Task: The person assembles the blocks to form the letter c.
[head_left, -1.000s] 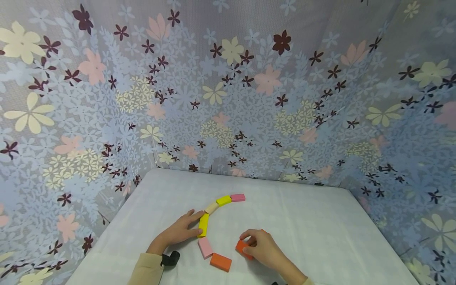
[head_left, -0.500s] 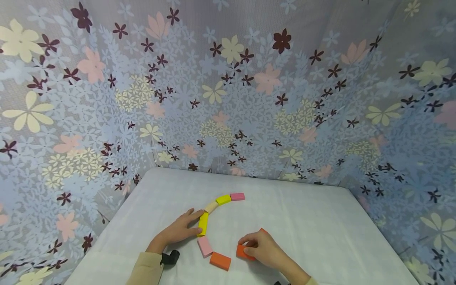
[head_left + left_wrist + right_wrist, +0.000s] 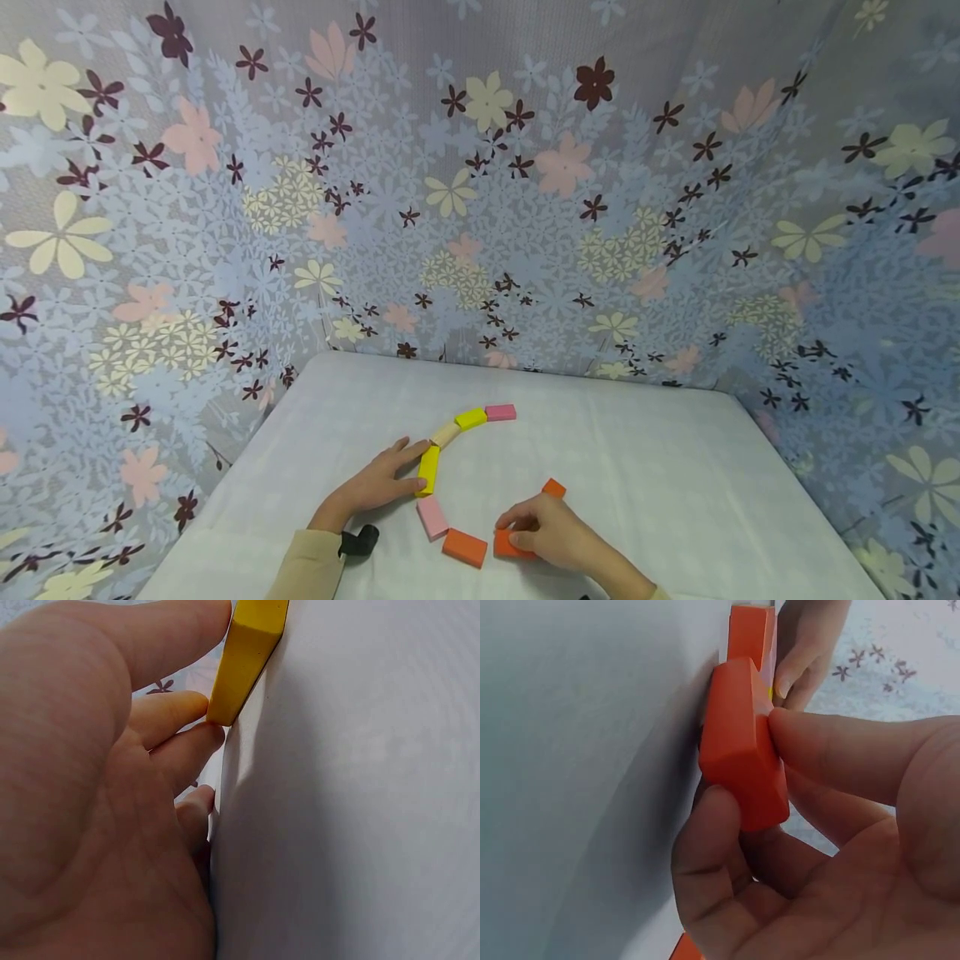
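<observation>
Several wooden blocks lie end to end in a curve on the white-covered table. My left hand rests beside the yellow block, its fingers fairly straight, thumb and fingertips touching it; the left wrist view shows this yellow block at the fingertips. My right hand pinches an orange block between thumb and fingers, just right of another orange block at the curve's near end. In the right wrist view the pinched orange block stands in front of the other one.
The curve continues with a pink block, a pale wood block, a second yellow block and a far pink block. Another orange block lies behind my right hand. A floral cloth hangs behind the table.
My right hand has turned the pinched orange block and brought it left, closer to the orange block at the curve's end. The left hand stays by the yellow block.
</observation>
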`<state>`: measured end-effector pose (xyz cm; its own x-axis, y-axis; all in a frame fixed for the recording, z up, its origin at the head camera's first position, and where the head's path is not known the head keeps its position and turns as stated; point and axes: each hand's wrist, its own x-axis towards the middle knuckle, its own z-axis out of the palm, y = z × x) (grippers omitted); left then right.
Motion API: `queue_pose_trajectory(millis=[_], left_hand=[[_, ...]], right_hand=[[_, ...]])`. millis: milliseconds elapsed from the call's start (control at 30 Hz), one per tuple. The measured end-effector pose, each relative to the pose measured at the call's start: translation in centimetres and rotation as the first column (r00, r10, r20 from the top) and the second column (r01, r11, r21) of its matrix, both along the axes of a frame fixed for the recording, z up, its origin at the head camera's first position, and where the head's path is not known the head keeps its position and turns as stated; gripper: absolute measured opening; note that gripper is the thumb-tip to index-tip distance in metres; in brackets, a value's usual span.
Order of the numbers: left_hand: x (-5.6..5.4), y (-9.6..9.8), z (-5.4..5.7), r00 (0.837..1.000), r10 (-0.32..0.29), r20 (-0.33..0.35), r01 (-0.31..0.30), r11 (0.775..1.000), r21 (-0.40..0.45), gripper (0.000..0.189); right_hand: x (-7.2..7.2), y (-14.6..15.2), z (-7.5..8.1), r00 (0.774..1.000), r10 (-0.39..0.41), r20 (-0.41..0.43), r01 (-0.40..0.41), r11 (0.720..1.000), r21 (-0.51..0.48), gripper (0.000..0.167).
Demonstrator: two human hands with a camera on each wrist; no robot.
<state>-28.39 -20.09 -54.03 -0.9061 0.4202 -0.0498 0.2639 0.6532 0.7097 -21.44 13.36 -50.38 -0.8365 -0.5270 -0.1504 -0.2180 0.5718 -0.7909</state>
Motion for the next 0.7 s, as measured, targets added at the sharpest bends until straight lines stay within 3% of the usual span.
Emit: queue_pose_trajectory(millis=[400,533,700], left_hand=[[-0.03,-0.08,-0.02,1.000,-0.007,-0.014,0.008,1.000,0.013,0.069],[-0.06,-0.09,-0.09,1.000,-0.012,-0.008,0.012,1.000,0.012,0.069],[-0.10,-0.16,-0.08,1.000,-0.022,-0.014,0.022,1.000,0.020,0.070]], right_hand=[[0.57,-0.66,0.25,0.995,0.013,0.098,-0.015,1.000,0.021,0.016],[0.76,-0.72,0.28,0.998,0.024,0.057,-0.028,0.998,0.063,0.017],[0.88,-0.77,0.26,0.999,0.053,0.007,-0.054,0.993,0.107,0.029]])
